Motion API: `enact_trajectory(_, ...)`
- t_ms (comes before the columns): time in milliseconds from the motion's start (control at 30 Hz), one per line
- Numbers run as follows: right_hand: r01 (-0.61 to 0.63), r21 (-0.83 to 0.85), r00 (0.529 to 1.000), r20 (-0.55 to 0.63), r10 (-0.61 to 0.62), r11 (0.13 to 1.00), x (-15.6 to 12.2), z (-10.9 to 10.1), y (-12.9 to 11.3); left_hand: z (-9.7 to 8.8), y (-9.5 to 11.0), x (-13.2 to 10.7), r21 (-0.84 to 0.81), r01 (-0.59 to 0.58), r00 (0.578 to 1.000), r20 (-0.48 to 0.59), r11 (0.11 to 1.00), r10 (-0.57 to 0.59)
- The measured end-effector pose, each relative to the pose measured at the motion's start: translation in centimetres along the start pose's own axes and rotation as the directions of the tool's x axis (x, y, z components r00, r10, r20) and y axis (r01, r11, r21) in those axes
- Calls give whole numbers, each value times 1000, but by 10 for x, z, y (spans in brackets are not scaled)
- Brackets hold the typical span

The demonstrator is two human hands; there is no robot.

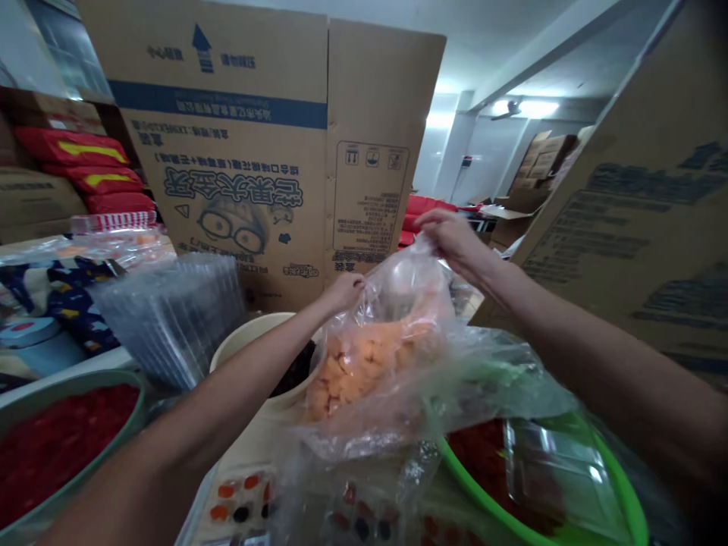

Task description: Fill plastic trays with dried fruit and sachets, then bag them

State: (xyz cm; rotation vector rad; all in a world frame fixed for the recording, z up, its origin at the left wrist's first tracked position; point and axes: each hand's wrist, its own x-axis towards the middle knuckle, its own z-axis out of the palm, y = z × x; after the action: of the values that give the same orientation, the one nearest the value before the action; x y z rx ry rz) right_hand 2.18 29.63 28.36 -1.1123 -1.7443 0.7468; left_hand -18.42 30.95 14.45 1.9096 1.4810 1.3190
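Through the head camera, my left hand (344,292) is pinched tight on the near edge of a clear plastic bag (398,303). My right hand (452,239) grips the bag's top edge higher up, fingers closed on the film. Between them the bag hangs tilted, and its orange pieces (364,368) are heaped in the lower left part. It hangs above a cream bowl (244,337) holding something dark. To my left sits a grey-green basin (122,440) full of red pieces, with a stack of clear plastic trays (176,318) behind it. To my right is a bright green basin (483,497). A large printed cardboard box (255,152) stands behind everything.
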Motion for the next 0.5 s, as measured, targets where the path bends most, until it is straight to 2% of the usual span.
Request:
enact_trajectory(67, 4, -59, 994, 111, 2, 998, -2, -2, 1, -5, 0, 7, 20, 90, 982, -171, 996, -85)
enact_trajectory(100, 14, -82, 995, 95, -6, 997, -2, -2, 4, -8, 0, 9, 13, 114, 964, -242, 993, -108)
enact_trajectory(167, 23, -130, 997, -74, -33, 991, -1, -3, 12, -11, -1, 10, -23, 129, 940, -315, 991, -129)
enact_trajectory(200, -7, -151, 991, -132, -14, 989, -1, -5, 17, -12, -2, 9, -52, 128, 935, -327, 990, -138)
enact_trajectory(233, -53, -174, 992, -126, 31, 983, 0, -6, 21, -12, -2, 7, -86, 129, 933, -326, 988, -150)
enact_trajectory(300, -124, -294, 992, -1, 129, 948, -4, -8, 26, -12, -1, 1, -148, 161, 932, -302, 976, -200)
enact_trajectory(333, -113, -386, 989, 46, 141, 915, -7, -8, 27, -13, 0, -2, -167, 194, 928, -288, 967, -236)
enact_trajectory(367, -75, -474, 991, 65, 120, 877, -13, -8, 28, -17, 0, -6, -172, 228, 922, -277, 958, -269)
enact_trajectory(433, 57, -615, 996, 89, -3, 786, -29, -8, 28, -30, 0, -18, -139, 275, 919, -255, 952, -302)
enact_trajectory(500, 222, -634, 966, 245, -80, 741, -56, -5, 28, -50, -2, -42, -49, 213, 949, -228, 976, -218)
